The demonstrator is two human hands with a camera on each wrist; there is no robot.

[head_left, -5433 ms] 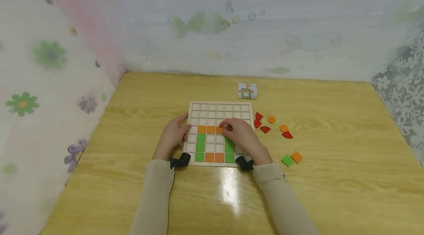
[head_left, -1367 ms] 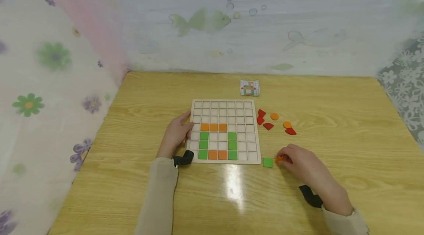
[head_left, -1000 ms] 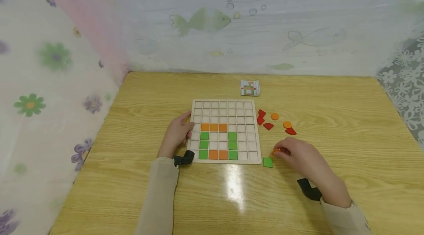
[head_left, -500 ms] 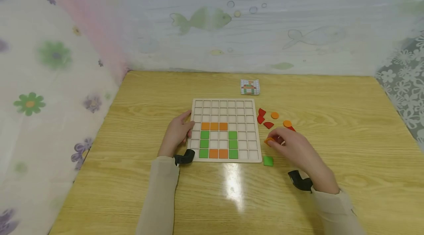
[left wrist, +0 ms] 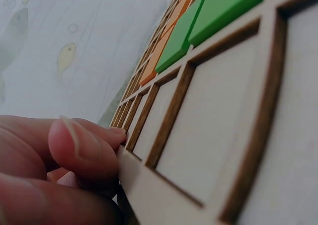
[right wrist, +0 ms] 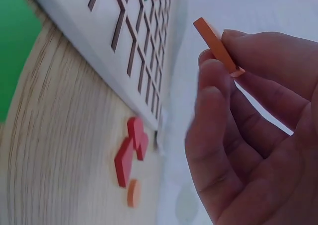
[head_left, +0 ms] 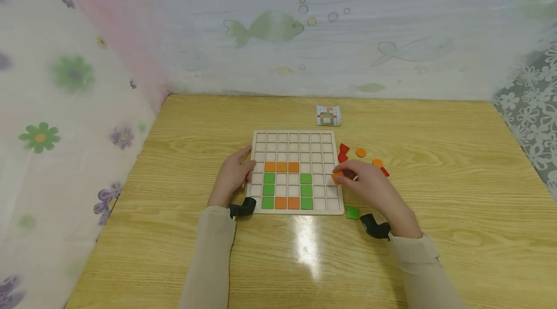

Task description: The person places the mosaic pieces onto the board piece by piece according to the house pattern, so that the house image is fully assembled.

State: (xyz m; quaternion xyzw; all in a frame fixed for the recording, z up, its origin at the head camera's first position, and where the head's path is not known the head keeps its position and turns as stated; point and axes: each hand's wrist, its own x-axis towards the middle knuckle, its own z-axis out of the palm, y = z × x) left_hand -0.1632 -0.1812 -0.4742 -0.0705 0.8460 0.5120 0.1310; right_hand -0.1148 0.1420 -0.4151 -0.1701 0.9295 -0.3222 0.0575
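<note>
An orange tile (head_left: 337, 179) is pinched by your right hand (head_left: 370, 187) at the three o'clock edge of the board (head_left: 281, 179), while your left hand (head_left: 231, 174) touches its nine o'clock edge with relaxed fingers, and one green tile (head_left: 352, 213) lies outside at four o'clock.

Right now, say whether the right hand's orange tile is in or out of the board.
Out: the right hand pinches the orange tile, and the right wrist view shows it clear of the board.
</note>
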